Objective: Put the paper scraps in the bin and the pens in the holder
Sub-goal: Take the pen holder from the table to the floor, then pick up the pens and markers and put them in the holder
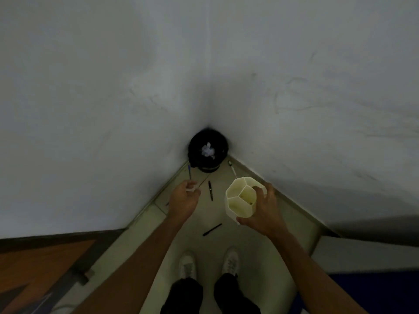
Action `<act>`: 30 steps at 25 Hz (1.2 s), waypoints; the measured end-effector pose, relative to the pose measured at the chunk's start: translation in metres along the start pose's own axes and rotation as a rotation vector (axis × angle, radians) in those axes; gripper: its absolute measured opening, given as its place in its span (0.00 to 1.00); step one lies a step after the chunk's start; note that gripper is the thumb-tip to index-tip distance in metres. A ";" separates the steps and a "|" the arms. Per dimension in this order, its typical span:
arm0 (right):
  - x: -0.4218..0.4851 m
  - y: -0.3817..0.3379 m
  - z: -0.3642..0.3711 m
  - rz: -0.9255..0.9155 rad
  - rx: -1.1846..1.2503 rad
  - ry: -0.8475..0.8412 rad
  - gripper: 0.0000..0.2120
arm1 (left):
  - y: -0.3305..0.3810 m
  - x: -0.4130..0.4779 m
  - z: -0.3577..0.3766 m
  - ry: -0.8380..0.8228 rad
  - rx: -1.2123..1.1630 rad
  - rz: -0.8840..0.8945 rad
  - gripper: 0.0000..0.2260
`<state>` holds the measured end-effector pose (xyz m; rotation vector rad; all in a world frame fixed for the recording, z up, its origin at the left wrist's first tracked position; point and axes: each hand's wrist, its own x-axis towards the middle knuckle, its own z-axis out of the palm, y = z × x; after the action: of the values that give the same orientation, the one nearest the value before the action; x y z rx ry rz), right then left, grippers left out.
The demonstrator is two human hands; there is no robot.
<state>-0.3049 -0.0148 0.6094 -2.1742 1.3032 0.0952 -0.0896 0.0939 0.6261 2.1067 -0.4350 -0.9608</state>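
Note:
My right hand (264,211) grips a cream hexagonal pen holder (241,197) with three compartments, held above the floor. My left hand (184,198) pinches a blue pen (189,171) that points up toward the wall. A black bin (208,148) stands in the corner with crumpled white paper scraps (207,150) inside. On the floor lie a black pen (210,190) between my hands, another black pen (212,229) nearer my feet, and a white pen (232,168) by the right wall beside the bin.
Two white walls meet behind the bin and hem in a narrow wedge of pale tiled floor (215,243). My white shoes (209,262) stand at the bottom centre. A brown wooden door (43,264) is at lower left.

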 end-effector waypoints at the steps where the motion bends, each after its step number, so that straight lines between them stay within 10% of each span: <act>1: 0.021 0.012 0.023 -0.010 -0.023 -0.056 0.53 | -0.020 0.017 0.010 0.037 -0.006 -0.020 0.10; 16: 0.302 0.236 0.397 -0.160 -0.272 -0.118 0.55 | -0.385 0.287 0.213 -0.060 0.207 -0.046 0.11; 30: 0.398 0.251 0.420 -0.389 -0.422 -0.085 0.56 | -0.378 0.441 0.226 -0.127 0.527 0.539 0.13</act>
<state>-0.2084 -0.1917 0.0118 -2.7072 0.8452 0.3276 0.0280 -0.0258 0.0262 2.1907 -1.3644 -0.7048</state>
